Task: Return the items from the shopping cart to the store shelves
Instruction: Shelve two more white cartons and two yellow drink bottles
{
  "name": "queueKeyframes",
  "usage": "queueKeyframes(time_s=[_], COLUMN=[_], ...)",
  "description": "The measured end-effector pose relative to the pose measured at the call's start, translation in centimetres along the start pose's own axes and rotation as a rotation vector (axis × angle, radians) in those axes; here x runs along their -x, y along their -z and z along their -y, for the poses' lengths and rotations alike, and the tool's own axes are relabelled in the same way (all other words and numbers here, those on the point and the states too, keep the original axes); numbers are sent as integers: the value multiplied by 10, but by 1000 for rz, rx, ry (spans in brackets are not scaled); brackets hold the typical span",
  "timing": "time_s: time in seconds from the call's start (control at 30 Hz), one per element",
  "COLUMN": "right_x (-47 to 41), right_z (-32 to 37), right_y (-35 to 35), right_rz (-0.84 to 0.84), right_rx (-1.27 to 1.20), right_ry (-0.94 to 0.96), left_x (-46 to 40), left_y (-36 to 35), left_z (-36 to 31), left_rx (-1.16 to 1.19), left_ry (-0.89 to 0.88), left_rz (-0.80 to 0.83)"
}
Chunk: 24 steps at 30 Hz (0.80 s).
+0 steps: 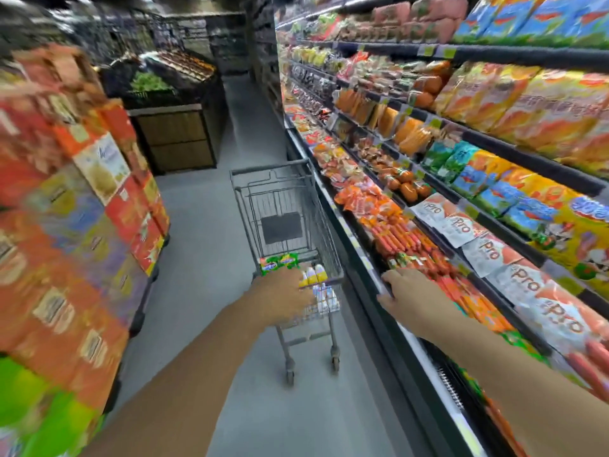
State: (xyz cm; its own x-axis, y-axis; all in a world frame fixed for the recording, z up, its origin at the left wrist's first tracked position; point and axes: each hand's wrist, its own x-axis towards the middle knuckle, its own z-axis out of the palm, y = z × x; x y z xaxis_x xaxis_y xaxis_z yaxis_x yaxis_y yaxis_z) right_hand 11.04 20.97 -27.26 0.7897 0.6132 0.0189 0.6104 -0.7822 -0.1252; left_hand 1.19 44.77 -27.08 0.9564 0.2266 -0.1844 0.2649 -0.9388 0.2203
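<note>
A grey wire shopping cart (324,225) stands in the aisle, close against the chiller on the right. At its near end lie a green snack packet (279,263), white and yellow bottles (314,274) and small white packs (324,296). My left hand (282,293) lies palm down over that near end, fingers towards the bottles; what it grips is hidden. My right hand (410,291) reaches over the chiller's front rim (372,268) and rests palm down on the red sausage packs (425,255). Its fingers curl out of sight. A small green-labelled pack (400,258) lies just beyond it.
The open chiller shelves (494,150) on the right hold sausages, white "Pro" packs (461,225) and bright bags. A tall stack of boxed goods (82,209) lines the left. A dark produce stand (174,127) stands ahead. Grey floor (204,252) runs between them.
</note>
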Motion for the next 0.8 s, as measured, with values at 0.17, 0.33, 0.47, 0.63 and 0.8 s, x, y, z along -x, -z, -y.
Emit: queueKeyframes(time_s=[0.17,0.33,0.47,0.63,0.8], right_x=[-99,-177,-237,-323,-421], right_z=[52,69,65,52,31], right_y=[-25,-54,-86,-137,-189], right_rz=[47,144,191,278,415], right_rx=[56,65,52,-19,-101], right_ry=[57,48,37,13,28], left_x=[-47,-98,-148,-228,-321], left_y=[12,7,-8,-39,-58], left_z=[95,143,164,187,203], left_rx=[-83,-59,-12,72,127], left_ry=[121,143,158,174,211], left_rz=[10,47,71,134,194])
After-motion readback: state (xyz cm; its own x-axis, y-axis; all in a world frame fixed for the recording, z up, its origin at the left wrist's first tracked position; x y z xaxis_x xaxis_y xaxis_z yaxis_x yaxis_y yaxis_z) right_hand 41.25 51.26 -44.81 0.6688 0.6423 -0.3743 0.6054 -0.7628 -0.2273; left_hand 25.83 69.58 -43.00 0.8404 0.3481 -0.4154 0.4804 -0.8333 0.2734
